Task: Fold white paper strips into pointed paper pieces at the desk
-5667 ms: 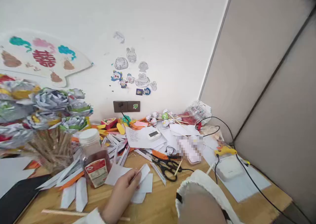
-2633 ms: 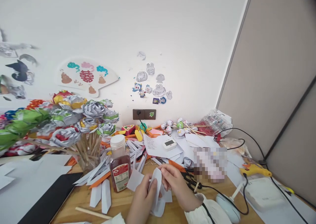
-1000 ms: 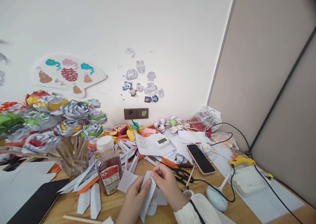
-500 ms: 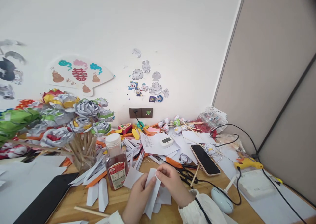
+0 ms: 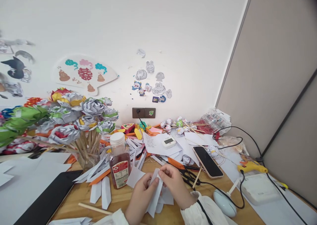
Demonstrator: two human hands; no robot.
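Still both hands, left hand (image 5: 141,193) & right hand (image 5: 174,185), grip pinching paper strip (image 5: 155,195), prob. slightly lower than before

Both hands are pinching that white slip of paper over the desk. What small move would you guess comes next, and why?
Probably pressing the fold flat. The left hand and right hand pinch the top of the narrow white paper strip between them, and it hangs bent lengthwise, not yet creased sharp. Similar folded white paper pieces lie finished beside the red-labelled bottle, so running the fingers down the edge seems likely.
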